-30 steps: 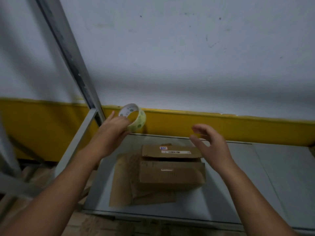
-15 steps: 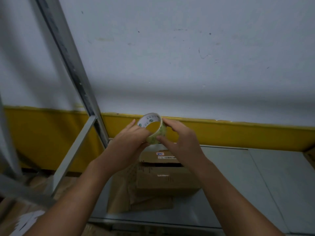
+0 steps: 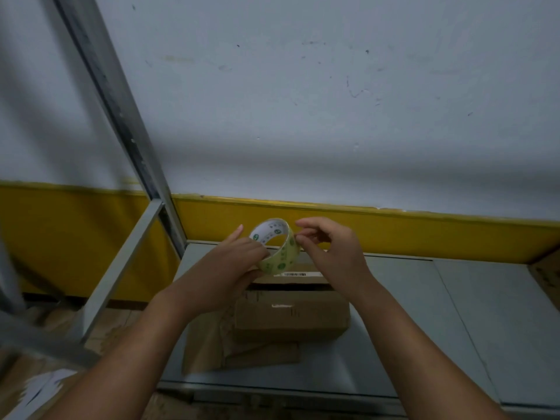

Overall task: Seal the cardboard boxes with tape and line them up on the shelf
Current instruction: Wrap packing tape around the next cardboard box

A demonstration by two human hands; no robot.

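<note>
A roll of clear tape [image 3: 277, 247] with a white printed core is held up over the shelf. My left hand [image 3: 233, 268] grips it from the left and below. My right hand [image 3: 327, 250] is at its right edge, thumb and forefinger pinching at the roll's outer surface. Below both hands a brown cardboard box [image 3: 291, 310] sits on the grey metal shelf [image 3: 424, 328]. Its top flaps are folded down with a dark gap between them, and a barcode label shows on the far flap. A flat piece of cardboard [image 3: 209, 347] lies under and left of the box.
A slanted metal upright [image 3: 121, 116] and a cross bar [image 3: 121, 268] of the rack stand at the left. The white and yellow wall runs behind the shelf. Another cardboard edge [image 3: 545, 274] shows at far right. White paper [image 3: 42, 389] lies on the floor at lower left.
My left hand brought the tape roll from the left to above the box. My right hand came in from the right and now pinches at the roll's edge.
</note>
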